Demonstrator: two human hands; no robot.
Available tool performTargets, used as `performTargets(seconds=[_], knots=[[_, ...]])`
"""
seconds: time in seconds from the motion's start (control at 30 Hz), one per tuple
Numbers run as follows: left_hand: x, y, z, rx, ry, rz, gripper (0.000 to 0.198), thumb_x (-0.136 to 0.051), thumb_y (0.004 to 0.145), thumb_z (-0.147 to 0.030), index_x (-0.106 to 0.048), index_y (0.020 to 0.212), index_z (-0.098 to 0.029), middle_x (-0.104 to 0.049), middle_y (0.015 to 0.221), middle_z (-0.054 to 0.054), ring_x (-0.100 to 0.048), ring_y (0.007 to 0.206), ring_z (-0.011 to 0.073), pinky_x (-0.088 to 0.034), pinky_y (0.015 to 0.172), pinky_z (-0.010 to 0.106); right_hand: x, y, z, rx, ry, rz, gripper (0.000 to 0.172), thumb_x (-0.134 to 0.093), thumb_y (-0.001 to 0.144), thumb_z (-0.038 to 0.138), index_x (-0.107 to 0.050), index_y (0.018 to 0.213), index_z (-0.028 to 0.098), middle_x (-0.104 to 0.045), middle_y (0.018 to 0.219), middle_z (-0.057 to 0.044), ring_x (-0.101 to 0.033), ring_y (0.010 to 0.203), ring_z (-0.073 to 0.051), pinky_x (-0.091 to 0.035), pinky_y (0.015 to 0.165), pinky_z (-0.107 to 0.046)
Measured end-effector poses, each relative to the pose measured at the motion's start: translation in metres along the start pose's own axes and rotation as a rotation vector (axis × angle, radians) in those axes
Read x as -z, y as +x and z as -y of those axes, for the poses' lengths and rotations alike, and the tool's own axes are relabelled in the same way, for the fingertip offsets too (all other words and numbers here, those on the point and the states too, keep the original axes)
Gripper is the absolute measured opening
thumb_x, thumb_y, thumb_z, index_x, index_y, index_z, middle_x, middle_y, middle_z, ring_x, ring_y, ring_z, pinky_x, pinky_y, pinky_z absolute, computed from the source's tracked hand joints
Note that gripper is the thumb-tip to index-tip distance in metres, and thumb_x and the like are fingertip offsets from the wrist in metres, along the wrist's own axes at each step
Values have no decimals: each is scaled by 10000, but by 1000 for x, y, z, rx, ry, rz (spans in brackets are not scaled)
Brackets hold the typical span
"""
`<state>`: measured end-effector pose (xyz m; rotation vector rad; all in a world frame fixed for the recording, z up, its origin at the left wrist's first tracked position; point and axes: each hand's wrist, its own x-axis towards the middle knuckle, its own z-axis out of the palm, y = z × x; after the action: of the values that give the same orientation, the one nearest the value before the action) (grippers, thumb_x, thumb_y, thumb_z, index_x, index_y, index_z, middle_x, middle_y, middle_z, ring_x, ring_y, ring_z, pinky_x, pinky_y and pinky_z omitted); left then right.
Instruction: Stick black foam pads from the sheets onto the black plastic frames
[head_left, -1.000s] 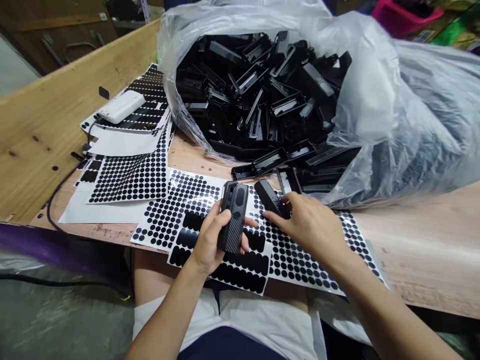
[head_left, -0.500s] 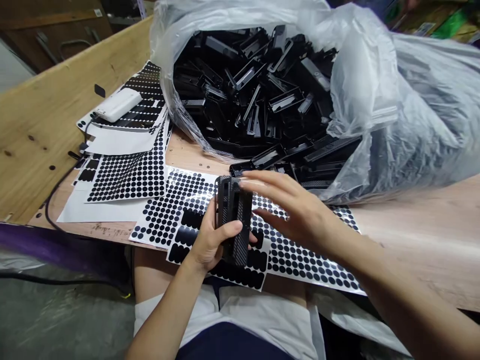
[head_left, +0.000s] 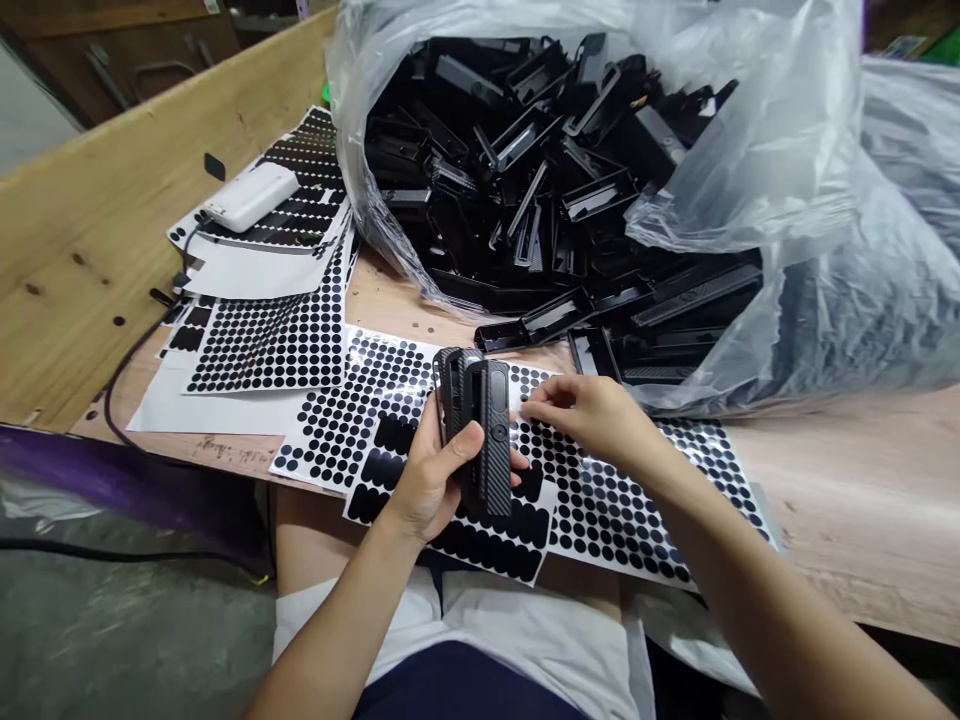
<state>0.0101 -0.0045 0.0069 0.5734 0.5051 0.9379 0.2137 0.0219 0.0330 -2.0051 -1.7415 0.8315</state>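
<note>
My left hand (head_left: 431,480) grips black plastic casings (head_left: 480,425) with a carbon-weave texture, held upright above the sticker sheets. My right hand (head_left: 592,415) is just to their right, fingertips pinched over a sheet of round black stickers (head_left: 615,500); what the pinch holds is too small to make out. A smaller sheet of oval black stickers (head_left: 487,525) lies under my left hand at the table's near edge.
A big clear plastic bag (head_left: 787,200) full of black plastic casings (head_left: 540,170) fills the back of the wooden table (head_left: 847,500). More dot sticker sheets (head_left: 270,340) lie at left, with a white power bank (head_left: 251,197) and its cable on top. A plywood wall (head_left: 97,230) stands at left.
My right hand took a second casing from the table, put it against the one in my left hand, then drew back and pinched down at the dot sheet.
</note>
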Motion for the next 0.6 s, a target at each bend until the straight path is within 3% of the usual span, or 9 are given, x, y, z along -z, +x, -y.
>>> performTargets(seconds=[0.1, 0.2, 0.33, 0.6], knots=[[1, 0, 1, 5, -12, -12, 562, -796, 855, -429, -465, 1258, -218, -709, 1158, 89, -773, 817, 221, -639, 630, 292, 8, -15, 12, -53, 512, 178, 380, -789, 732, 573, -708, 760, 204, -733, 805, -62, -674, 720, -207, -520, 591, -304], [2, 0, 2, 6, -15, -49, 619, -829, 819, -426, -462, 1280, -237, -709, 1147, 72, -766, 818, 213, -639, 637, 283, 10, -32, 30, -114, 848, 356, 405, -893, 652, 539, -694, 723, 194, -676, 718, -26, -626, 654, -163, -503, 565, -272], [2, 1, 2, 12, -10, -91, 652, -852, 791, -416, -464, 1290, -255, -703, 1136, 54, -760, 781, 199, -614, 568, 243, 7, -40, 47, -105, 899, 333, 345, -947, 605, 433, -720, 673, 182, -642, 641, 2, -552, 585, -114, -460, 539, -231], [2, -1, 2, 16, -13, -76, 635, -855, 788, -410, -467, 1269, -262, -707, 1114, 46, -752, 761, 197, -612, 554, 248, 6, -40, 50, -65, 822, 250, 322, -949, 605, 424, -756, 698, 183, -679, 649, -12, -588, 596, -129, -500, 568, -244]])
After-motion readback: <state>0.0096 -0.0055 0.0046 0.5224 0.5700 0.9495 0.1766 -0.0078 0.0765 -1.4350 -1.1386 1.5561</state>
